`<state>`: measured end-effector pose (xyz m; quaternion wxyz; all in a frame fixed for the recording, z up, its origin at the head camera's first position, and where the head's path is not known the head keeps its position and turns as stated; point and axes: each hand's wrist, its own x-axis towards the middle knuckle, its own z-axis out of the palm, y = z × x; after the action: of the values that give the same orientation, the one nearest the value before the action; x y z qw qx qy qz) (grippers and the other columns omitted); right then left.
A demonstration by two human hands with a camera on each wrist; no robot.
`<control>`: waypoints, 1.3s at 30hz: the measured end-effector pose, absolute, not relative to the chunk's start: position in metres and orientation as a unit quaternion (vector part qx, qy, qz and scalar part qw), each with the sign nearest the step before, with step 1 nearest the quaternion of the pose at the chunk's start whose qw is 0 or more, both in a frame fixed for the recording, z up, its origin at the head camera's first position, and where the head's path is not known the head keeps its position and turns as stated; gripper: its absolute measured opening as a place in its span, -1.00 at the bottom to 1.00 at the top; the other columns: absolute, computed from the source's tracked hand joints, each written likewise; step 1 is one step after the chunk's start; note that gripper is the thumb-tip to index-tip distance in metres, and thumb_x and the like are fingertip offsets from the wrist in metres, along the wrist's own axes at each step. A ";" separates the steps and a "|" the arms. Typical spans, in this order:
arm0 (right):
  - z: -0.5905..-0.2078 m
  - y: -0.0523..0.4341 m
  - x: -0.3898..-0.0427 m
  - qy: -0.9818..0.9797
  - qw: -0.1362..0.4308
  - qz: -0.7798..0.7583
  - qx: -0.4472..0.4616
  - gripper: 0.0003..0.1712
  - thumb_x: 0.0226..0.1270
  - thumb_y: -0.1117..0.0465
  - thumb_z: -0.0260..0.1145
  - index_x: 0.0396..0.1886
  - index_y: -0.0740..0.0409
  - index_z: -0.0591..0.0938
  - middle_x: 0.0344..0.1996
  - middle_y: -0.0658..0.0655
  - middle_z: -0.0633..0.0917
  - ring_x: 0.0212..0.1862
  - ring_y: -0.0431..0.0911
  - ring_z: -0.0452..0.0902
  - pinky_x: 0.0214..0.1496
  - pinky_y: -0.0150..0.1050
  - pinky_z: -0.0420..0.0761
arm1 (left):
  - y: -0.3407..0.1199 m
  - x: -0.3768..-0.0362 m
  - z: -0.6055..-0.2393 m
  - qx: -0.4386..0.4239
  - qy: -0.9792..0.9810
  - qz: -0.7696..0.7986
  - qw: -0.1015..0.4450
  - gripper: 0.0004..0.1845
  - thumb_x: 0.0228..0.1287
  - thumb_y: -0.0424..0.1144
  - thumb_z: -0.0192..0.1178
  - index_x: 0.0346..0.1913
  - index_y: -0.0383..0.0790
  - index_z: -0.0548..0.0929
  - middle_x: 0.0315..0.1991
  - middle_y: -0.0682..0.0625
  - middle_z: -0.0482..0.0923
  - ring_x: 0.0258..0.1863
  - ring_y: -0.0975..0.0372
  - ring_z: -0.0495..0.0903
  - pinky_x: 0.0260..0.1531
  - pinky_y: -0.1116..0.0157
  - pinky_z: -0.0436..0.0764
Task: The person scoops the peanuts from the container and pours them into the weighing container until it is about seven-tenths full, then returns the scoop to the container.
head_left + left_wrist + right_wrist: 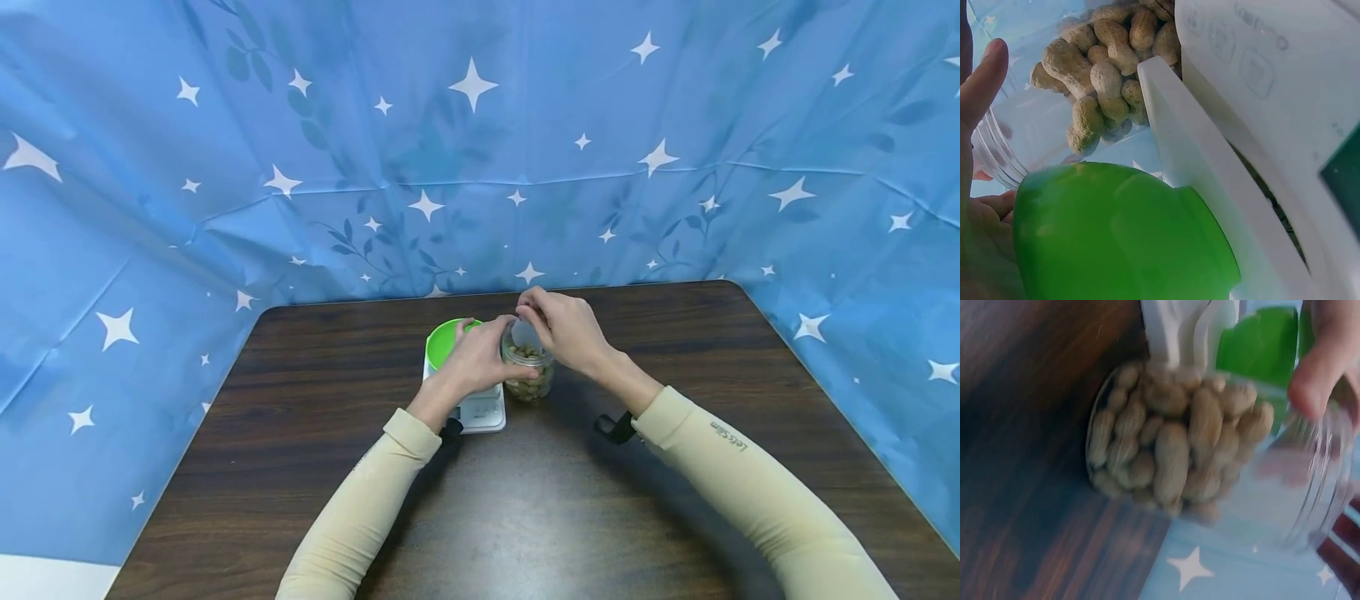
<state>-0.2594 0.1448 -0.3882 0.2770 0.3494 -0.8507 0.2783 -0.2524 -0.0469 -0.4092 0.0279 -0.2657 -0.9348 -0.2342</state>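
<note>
A clear jar [528, 385] partly filled with unshelled peanuts [1172, 459] stands on the table. My left hand [480, 354] grips its rim, with the thumb across the front and a finger at the back. Another finger reaches over the green bowl [1116, 231]. That bowl sits on a white kitchen scale [483, 412], immediately left of the jar. Over the jar's mouth is my right hand [566, 329], its fingers curled and fingertips together near the back of the rim. I cannot tell whether those fingertips pinch anything.
The dark wooden table [322, 433] ends at a blue cloth [420, 150] with white stars hanging behind and around it. Black straps circle both wrists, one strap [615, 427] sticking out below the right. Flat buttons [1257, 70] show on the scale's front.
</note>
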 end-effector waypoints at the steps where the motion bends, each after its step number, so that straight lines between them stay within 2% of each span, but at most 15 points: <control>1: -0.388 0.143 -0.258 -0.852 0.285 0.275 0.342 -0.94 0.52 0.27 0.31 -0.16 0.19 0.63 -0.52 0.02 0.61 -0.58 -0.20 0.41 -0.53 -0.21 0.43 | -0.047 -0.252 -0.409 -0.265 -0.935 -0.234 0.029 0.00 0.04 0.30 0.52 0.46 -0.16 0.42 0.22 -0.02 0.63 0.17 0.16 0.60 0.34 -0.26 0.13; 9: -0.389 0.137 -0.253 -0.861 0.334 0.283 0.261 -0.86 0.55 0.24 0.27 -0.19 0.25 0.64 -0.60 0.08 0.61 -0.70 -0.17 0.35 -0.66 -0.18 0.36 | -0.046 -0.251 -0.409 -0.260 -0.937 -0.232 0.026 0.01 0.04 0.30 0.52 0.45 -0.17 0.42 0.21 0.01 0.63 0.18 0.17 0.59 0.35 -0.24 0.13; 18: -0.385 0.138 -0.252 -0.864 0.311 0.321 0.234 -0.81 0.57 0.24 0.24 -0.17 0.31 0.65 -0.57 0.11 0.66 -0.74 -0.17 0.29 -0.67 -0.20 0.28 | -0.046 -0.250 -0.410 -0.255 -0.936 -0.242 0.025 -0.01 0.03 0.29 0.52 0.44 -0.16 0.42 0.16 0.02 0.65 0.13 0.19 0.61 0.34 -0.23 0.15; 22: -0.387 0.136 -0.250 -0.873 0.299 0.292 0.251 -0.83 0.57 0.25 0.24 -0.18 0.30 0.63 -0.67 0.05 0.56 -0.75 -0.21 0.24 -0.69 -0.22 0.27 | -0.046 -0.250 -0.410 -0.256 -0.935 -0.244 0.027 0.00 0.03 0.29 0.53 0.44 -0.18 0.42 0.18 0.00 0.64 0.15 0.18 0.61 0.34 -0.23 0.15; 26: -0.391 0.134 -0.247 -0.869 0.317 0.269 0.268 -0.86 0.56 0.28 0.24 -0.20 0.31 0.61 -0.72 0.01 0.46 -0.77 -0.23 0.19 -0.72 -0.24 0.25 | -0.046 -0.250 -0.411 -0.255 -0.937 -0.237 0.028 0.02 0.02 0.31 0.52 0.45 -0.19 0.42 0.23 -0.01 0.62 0.18 0.16 0.59 0.35 -0.22 0.14; 33: -0.387 0.131 -0.248 -0.868 0.325 0.302 0.223 -0.81 0.56 0.30 0.22 -0.24 0.37 0.62 -0.71 0.08 0.51 -0.79 -0.18 0.22 -0.70 -0.21 0.28 | -0.046 -0.251 -0.407 -0.252 -0.937 -0.240 0.028 0.02 -0.01 0.30 0.54 0.42 -0.20 0.44 0.14 0.00 0.66 0.13 0.17 0.61 0.35 -0.22 0.13; 39: -0.386 0.131 -0.251 -0.873 0.291 0.350 0.177 -0.80 0.54 0.28 0.24 -0.26 0.35 0.65 -0.65 0.12 0.60 -0.77 -0.17 0.29 -0.65 -0.19 0.34 | -0.046 -0.250 -0.408 -0.252 -0.938 -0.239 0.015 0.03 0.03 0.31 0.52 0.45 -0.21 0.41 0.15 -0.02 0.65 0.14 0.15 0.61 0.33 -0.24 0.16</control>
<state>-0.2513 0.1307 -0.3860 0.2911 0.1767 -0.8728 0.3497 -0.2499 -0.0458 -0.4078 0.0155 -0.2523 -0.9377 -0.2386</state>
